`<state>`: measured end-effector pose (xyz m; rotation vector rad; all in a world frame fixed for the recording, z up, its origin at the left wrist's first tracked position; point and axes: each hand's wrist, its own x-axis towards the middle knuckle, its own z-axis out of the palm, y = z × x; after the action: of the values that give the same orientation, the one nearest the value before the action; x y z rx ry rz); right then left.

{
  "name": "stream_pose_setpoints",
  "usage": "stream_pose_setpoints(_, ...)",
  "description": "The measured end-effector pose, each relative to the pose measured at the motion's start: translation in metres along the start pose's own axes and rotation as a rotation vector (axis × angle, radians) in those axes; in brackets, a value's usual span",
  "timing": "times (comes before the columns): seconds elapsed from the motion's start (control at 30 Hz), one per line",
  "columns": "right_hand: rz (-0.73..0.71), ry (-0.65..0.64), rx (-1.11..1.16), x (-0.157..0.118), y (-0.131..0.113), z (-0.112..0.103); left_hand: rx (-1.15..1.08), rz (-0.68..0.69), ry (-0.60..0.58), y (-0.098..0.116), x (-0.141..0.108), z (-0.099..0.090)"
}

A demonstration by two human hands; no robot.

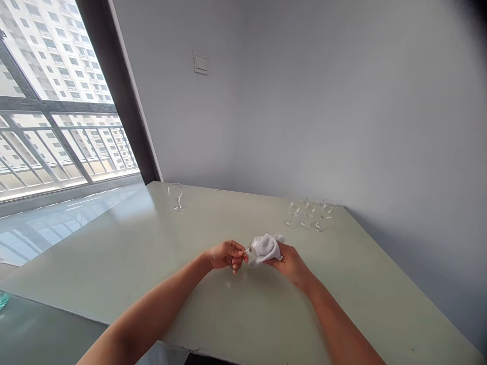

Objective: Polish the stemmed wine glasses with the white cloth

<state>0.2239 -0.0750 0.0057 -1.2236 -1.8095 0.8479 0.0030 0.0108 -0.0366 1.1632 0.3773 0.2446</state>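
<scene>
Above the middle of the table, my left hand (229,255) pinches the stem end of a clear stemmed glass (252,257), which lies tilted on its side with its bowl toward the right. My right hand (289,261) is closed around a white cloth (267,247), bunched over and pressed against the glass's bowl. The cloth hides most of the bowl, and the fingertips of my right hand are partly covered by it. Both hands meet at this one glass.
Three stemmed glasses (304,214) stand together upright near the table's far right corner. One more stemmed glass (177,196) stands at the far left. The pale glossy table (125,263) meets a grey wall (342,101). A window (57,101) is at left.
</scene>
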Motion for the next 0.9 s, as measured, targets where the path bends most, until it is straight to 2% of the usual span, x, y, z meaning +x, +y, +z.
stream_pose_setpoints(0.1,-0.08,0.114,-0.091,0.002,0.007,-0.002,-0.086,0.004,-0.025,0.001,-0.001,-0.004)
stream_pose_setpoints(0.2,-0.125,0.253,-0.188,0.004,0.023,-0.007,-0.081,0.011,0.025,0.004,-0.005,-0.006)
stream_pose_setpoints(0.3,-0.123,0.51,-0.34,0.004,0.033,-0.014,-0.051,0.048,0.165,0.009,-0.007,-0.006)
stream_pose_setpoints(0.37,-0.194,0.673,-0.515,0.003,0.03,-0.015,-0.002,0.079,0.309,0.01,-0.005,-0.004)
stream_pose_setpoints(0.4,-0.25,0.716,-0.622,0.003,0.026,-0.013,0.038,0.088,0.389,0.009,-0.003,-0.002)
stream_pose_setpoints(0.47,-0.349,0.693,-0.832,0.002,0.016,-0.002,0.147,0.091,0.513,0.006,0.001,0.004)
stream_pose_setpoints(0.53,-0.415,0.547,-0.979,0.004,0.007,0.015,0.292,0.08,0.557,0.001,0.006,0.012)
stream_pose_setpoints(0.63,-0.509,0.288,-1.044,0.013,0.0,0.038,0.622,0.062,0.598,-0.004,0.01,0.025)
stream_pose_setpoints(0.7,-0.509,0.211,-1.022,0.022,-0.001,0.043,0.818,0.069,0.65,-0.004,0.01,0.032)
stream_pose_setpoints(0.8,-0.344,0.207,-0.893,0.041,-0.003,0.033,0.951,0.126,0.669,0.002,0.006,0.038)
stream_pose_setpoints(0.87,-0.122,0.2,-0.662,0.054,-0.005,0.019,0.986,0.159,0.656,0.007,0.002,0.039)
stream_pose_setpoints(0.9,0.011,0.211,-0.465,0.06,-0.004,0.012,0.986,0.166,0.647,0.009,0.001,0.039)
